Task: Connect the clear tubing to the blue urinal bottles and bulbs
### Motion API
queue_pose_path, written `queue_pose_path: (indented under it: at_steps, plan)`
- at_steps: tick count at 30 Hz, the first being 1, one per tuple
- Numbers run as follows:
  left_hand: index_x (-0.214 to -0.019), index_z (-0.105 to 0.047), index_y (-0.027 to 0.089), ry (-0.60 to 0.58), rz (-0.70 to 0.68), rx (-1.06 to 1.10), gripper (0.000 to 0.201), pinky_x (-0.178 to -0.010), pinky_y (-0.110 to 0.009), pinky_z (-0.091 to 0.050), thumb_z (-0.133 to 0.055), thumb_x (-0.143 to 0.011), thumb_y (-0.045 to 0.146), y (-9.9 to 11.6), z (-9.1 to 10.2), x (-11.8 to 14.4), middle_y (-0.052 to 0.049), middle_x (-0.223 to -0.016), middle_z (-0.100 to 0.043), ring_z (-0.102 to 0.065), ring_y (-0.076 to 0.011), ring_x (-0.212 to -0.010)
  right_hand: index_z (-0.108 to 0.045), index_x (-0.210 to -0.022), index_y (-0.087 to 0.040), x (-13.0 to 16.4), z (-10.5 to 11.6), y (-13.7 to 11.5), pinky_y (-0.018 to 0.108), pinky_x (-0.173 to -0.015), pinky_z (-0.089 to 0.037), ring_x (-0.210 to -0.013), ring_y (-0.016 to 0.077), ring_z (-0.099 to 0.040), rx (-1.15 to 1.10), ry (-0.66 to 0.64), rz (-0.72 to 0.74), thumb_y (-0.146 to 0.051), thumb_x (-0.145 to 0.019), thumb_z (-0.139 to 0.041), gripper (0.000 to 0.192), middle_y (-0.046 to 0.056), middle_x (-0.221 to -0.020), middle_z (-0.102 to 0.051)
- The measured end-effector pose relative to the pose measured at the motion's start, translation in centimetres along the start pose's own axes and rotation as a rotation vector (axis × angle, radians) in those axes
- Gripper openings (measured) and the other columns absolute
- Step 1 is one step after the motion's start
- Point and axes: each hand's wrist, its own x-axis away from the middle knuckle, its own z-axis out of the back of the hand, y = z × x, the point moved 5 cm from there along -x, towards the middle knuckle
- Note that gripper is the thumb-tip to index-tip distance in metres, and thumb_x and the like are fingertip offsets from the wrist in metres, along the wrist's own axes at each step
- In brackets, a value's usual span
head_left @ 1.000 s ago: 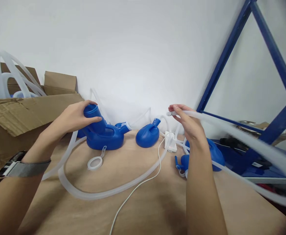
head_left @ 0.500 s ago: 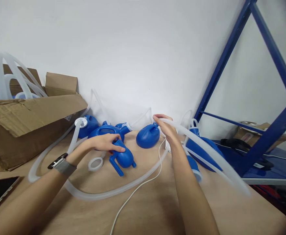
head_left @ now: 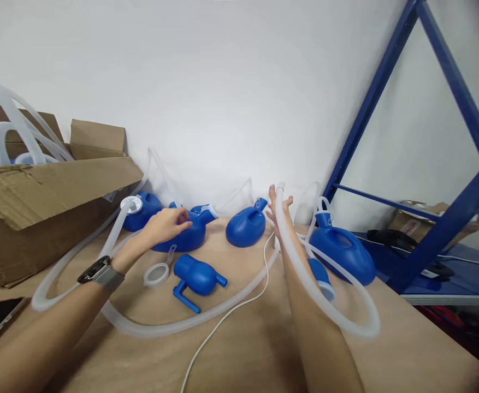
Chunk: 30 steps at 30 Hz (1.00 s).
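My left hand (head_left: 167,224) is over a blue plastic urinal bottle (head_left: 190,239), fingers loosely bent and holding nothing visible; whether it touches the bottle I cannot tell. Nearer to me a smaller blue bottle-shaped part (head_left: 198,275) with a spout and an angled handle lies on its side. A clear round cap (head_left: 156,274) with a strap is beside it. My right hand (head_left: 272,214) has its fingers spread. In front of its palm stands the end of a translucent hose (head_left: 285,224), which loops down over my right forearm. Left of that hand rests another blue urinal bottle (head_left: 245,226).
An open cardboard box (head_left: 59,218) with hoses stands at left. One blue bottle (head_left: 139,213) is beside it, another (head_left: 341,254) at right. A blue cup-like piece (head_left: 320,275) lies near my forearm. A white cable (head_left: 231,312) crosses the table (head_left: 239,360); blue shelving (head_left: 370,114) rises at right.
My left hand has let go of the smaller blue part and moved up and left. My right fingers have spread, and the hose end has swung upright in front of that palm.
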Motion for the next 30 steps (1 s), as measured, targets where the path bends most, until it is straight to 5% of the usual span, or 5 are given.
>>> queue_pose_path:
  at_steps: [6, 9, 13, 18, 30]
  plan:
    - [-0.142, -0.041, 0.035, 0.206, 0.073, -0.042, 0.080, -0.135, -0.043, -0.038, -0.046, -0.071, 0.069, -2.1, 0.5, -0.6, -0.002, -0.154, -0.040, -0.036, -0.0204, -0.149, -0.051, -0.135, -0.013, 2.7, -4.5, -0.3, 0.046, -0.087, -0.057, -0.107, 0.0304, -0.068, -0.349, -0.417, -0.289, -0.085, -0.090, -0.006, 0.096, 0.022, -0.122, -0.066]
    - [-0.139, -0.047, 0.034, 0.171, 0.047, -0.043, 0.082, -0.137, -0.045, -0.036, -0.046, -0.068, 0.075, -2.4, -0.1, -0.9, -0.004, -0.149, -0.043, -0.041, -0.0176, -0.142, -0.051, -0.136, -0.010, 4.5, -7.9, -0.5, 0.042, -0.091, -0.056, -0.110, 0.0273, -0.067, 0.021, -0.477, -0.010, -0.070, -0.099, -0.014, 0.080, 0.021, -0.124, -0.065]
    - [-0.133, -0.054, 0.024, 0.151, 0.009, -0.038, 0.098, -0.129, -0.031, -0.045, -0.045, -0.058, 0.087, -2.0, 0.2, -1.0, -0.009, -0.136, -0.052, -0.050, -0.0119, -0.128, -0.062, -0.131, -0.018, 7.0, -11.3, -0.7, 0.037, -0.113, -0.039, -0.128, 0.0242, -0.053, 0.220, -0.444, 0.310, -0.044, -0.094, -0.060, 0.045, 0.013, -0.134, -0.060]
    - [-0.124, -0.060, 0.020, 0.059, -0.086, 0.001, 0.104, -0.105, -0.015, -0.052, -0.039, -0.054, 0.094, -0.4, -0.4, -0.7, -0.006, -0.122, -0.064, -0.059, -0.0024, -0.102, -0.070, -0.122, -0.017, 9.7, -14.3, -1.2, 0.038, -0.112, -0.036, -0.125, 0.0233, -0.053, 0.937, -0.572, 0.831, -0.035, -0.108, -0.039, 0.038, 0.011, -0.124, -0.067]
    - [-0.111, -0.054, 0.010, 0.122, -0.169, 0.000, 0.092, -0.102, -0.010, -0.048, -0.025, -0.068, 0.086, 0.8, -2.8, -0.7, -0.012, -0.110, -0.068, -0.064, -0.0026, -0.104, -0.072, -0.096, -0.009, 7.3, -17.3, -0.2, 0.048, -0.096, -0.043, -0.103, 0.0345, -0.067, 1.096, -0.583, 0.575, -0.012, -0.094, -0.053, 0.020, 0.023, -0.102, -0.071]
